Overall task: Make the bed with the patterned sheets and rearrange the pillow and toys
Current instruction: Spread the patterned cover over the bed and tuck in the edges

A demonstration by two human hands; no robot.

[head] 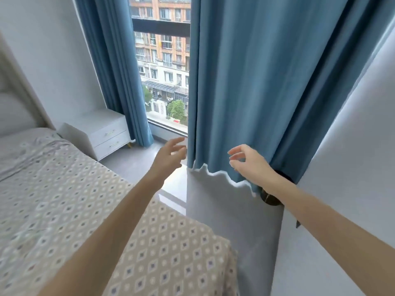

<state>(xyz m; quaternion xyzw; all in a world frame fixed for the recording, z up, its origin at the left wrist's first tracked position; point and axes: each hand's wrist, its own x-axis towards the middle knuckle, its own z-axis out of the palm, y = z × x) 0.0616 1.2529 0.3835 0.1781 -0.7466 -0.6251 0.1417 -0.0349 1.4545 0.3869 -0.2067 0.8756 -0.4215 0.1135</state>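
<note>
A: Bedroom, blue curtain (245, 82) hanging just beyond both hands, a gap of window (164, 71) past the left hand (171, 159). Holding anything?
B: Nothing. The left hand has its fingers spread loose, the right hand (250, 163) is half-curled on air. Both are raised toward the curtain edge, probably to draw it for light.
A: And the bed?
B: The patterned sheet (64, 199) lies below and left of the left forearm, already spread flat. No pillow or toys in sight
</note>
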